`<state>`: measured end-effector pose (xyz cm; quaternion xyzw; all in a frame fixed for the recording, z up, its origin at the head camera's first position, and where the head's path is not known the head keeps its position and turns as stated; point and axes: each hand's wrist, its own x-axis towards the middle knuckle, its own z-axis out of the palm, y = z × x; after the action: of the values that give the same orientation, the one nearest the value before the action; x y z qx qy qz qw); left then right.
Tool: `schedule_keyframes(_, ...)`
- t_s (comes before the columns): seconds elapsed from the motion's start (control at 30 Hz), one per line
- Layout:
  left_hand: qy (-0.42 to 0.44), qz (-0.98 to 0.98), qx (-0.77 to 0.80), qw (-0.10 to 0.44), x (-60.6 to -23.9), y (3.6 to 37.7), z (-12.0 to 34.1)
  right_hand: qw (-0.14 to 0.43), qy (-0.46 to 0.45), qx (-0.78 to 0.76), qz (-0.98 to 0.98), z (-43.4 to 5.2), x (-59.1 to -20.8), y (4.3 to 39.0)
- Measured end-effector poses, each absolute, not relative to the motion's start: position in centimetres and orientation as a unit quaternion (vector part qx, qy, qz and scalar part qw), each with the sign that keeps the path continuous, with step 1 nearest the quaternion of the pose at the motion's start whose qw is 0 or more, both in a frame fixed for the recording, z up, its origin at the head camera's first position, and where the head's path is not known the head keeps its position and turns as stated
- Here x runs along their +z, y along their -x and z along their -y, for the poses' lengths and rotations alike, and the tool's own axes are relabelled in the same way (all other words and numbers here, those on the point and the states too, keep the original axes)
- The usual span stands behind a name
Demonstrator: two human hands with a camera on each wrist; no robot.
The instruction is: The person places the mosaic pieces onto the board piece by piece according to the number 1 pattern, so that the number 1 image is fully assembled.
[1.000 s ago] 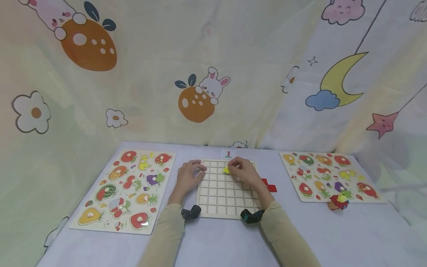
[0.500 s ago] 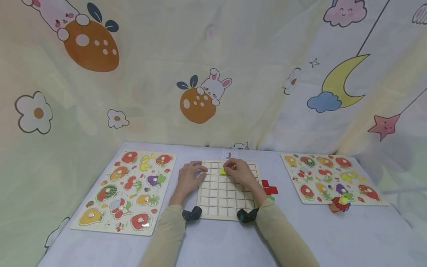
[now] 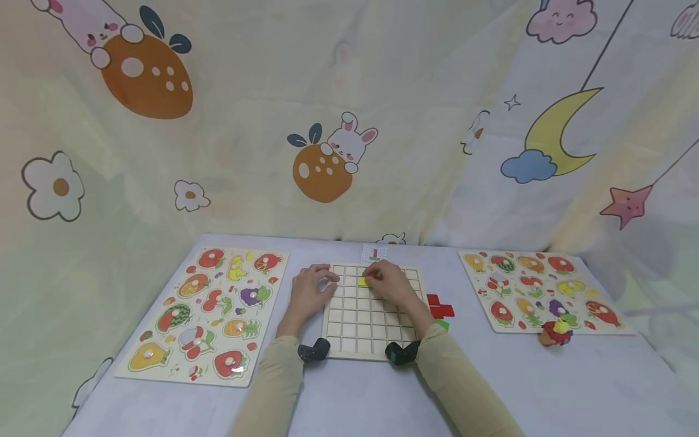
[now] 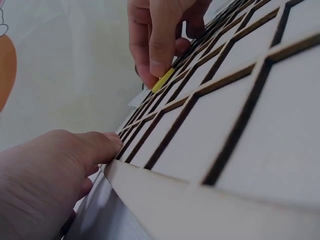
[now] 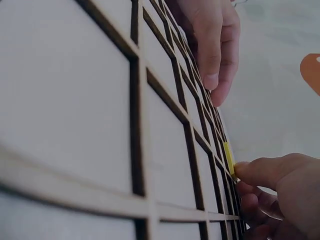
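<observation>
A pale wooden grid board point(image 3: 349, 331) lies in the middle of the table. Thumb and fingertips of my right hand point(image 3: 389, 282) pinch a small yellow tile point(image 3: 362, 281) at the board's second row from the far side. In the left wrist view the yellow tile point(image 4: 163, 81) is tilted beneath those fingers; from the right wrist, the yellow tile point(image 5: 229, 158) shows at the thumb tip. My left hand point(image 3: 311, 294) rests at the board's far left edge, its thumb and fingers loosely bent with the tips on the rim.
Red tiles point(image 3: 440, 308) and a green tile point(image 3: 442, 325) lie right of the board. Behind it is a small pattern card point(image 3: 375, 252). Fruit puzzle boards flank it, one left point(image 3: 240, 379) and one right point(image 3: 494, 325), with a small colourful toy point(image 3: 556, 334) by the latter.
My right hand has moved slightly left with the yellow tile and lowered it onto the grid, uncovering the green tile at the right. My left hand has stayed at the board's edge.
</observation>
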<state>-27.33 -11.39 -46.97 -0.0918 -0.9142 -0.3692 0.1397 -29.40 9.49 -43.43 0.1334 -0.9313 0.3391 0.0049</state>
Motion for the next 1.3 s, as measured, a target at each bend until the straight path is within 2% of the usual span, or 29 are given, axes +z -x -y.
schedule_keyframes(0.4, 0.09, 0.919, -0.361, 0.129, -47.1, 27.4, 11.4, -0.006, -0.136, 0.371, 0.919, -10.3, -43.1, 28.7)
schedule_keyframes(0.7, 0.092, 0.913, -0.373, 0.138, -46.7, 27.1, 11.3, 0.0, -0.162, 0.377, 0.912, -13.2, -42.1, 27.8)
schedule_keyframes(1.3, 0.085, 0.918, -0.366, 0.129, -46.9, 27.3, 11.4, 0.0, -0.139, 0.35, 0.926, -18.4, -42.2, 26.2)
